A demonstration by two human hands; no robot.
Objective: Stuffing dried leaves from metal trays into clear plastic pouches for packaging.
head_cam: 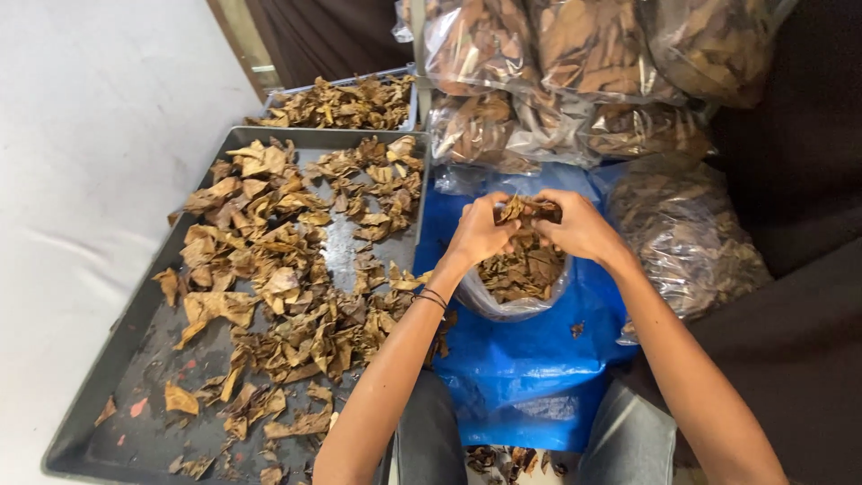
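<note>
Both your hands pinch one clump of dry leaves between them, your left hand and right hand pressed on its two sides just above an open clear bag of leaf pieces. That bag sits on a blue sheet between your knees, with a big grey tray strewn with torn leaves at your left, filled bags stacked ahead, and another bag at your right. Thin dark bands circle your left wrist.
</note>
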